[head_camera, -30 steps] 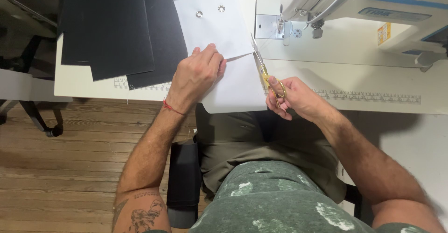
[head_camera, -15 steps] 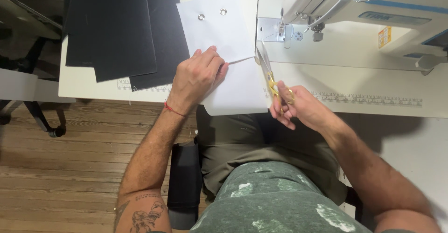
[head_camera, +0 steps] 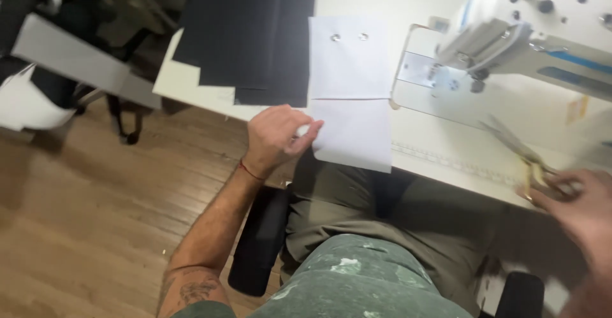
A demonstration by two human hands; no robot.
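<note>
The left hand (head_camera: 275, 138) is pinched shut on the near left edge of the white sheet (head_camera: 354, 133), which overhangs the worktop's (head_camera: 446, 165) front edge. The right hand (head_camera: 577, 206), blurred, is closed around gold-handled scissors (head_camera: 523, 149), blades apart. Half a second ago those blades were at the sheet's right edge; now they have been carried off toward the worktop's right end, well apart from the sheet, so cutting looks paused. A second white piece with two eyelets (head_camera: 349, 60) lies just behind, black panels (head_camera: 255, 31) to its left, the sewing machine (head_camera: 529, 31) to its right.
</note>
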